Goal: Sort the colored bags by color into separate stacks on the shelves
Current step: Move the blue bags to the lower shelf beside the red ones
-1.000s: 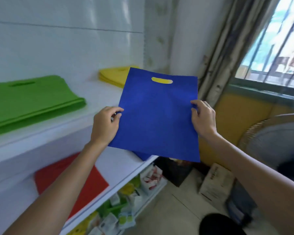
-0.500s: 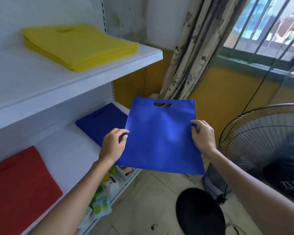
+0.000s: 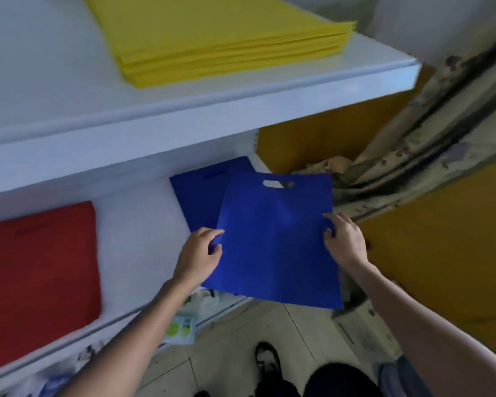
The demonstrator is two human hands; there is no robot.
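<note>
Hands close on one blue bag (image 3: 275,242) at its two side edges. The left hand (image 3: 198,256) pinches the left edge with its fingers curled round it, and the right hand (image 3: 345,242) clasps the right edge, fingertips on the upper face. The bag is held flat and spread, with its handle cut-out at the far end, away from the person.

It sits above the front right corner of the lower shelf (image 3: 138,239). Its far half overlaps a blue stack (image 3: 201,196) lying at that shelf's right end, and its near half juts past the front edge over the tiled floor (image 3: 226,353). Whether the held bag touches the stack below cannot be told.

At the left end of the same shelf, well apart from the blue stack, lies a red stack (image 3: 40,267) near the front edge. The upper shelf (image 3: 184,110) carries a thick yellow stack (image 3: 212,32) towards its right end, set back from the front edge.

A patterned curtain (image 3: 427,133) hangs to the right of the shelves against a yellow wall. Small packaged goods (image 3: 181,329) show under the lower shelf's front edge. A dark shoe (image 3: 267,359) stands on the floor tiles below the bag.
</note>
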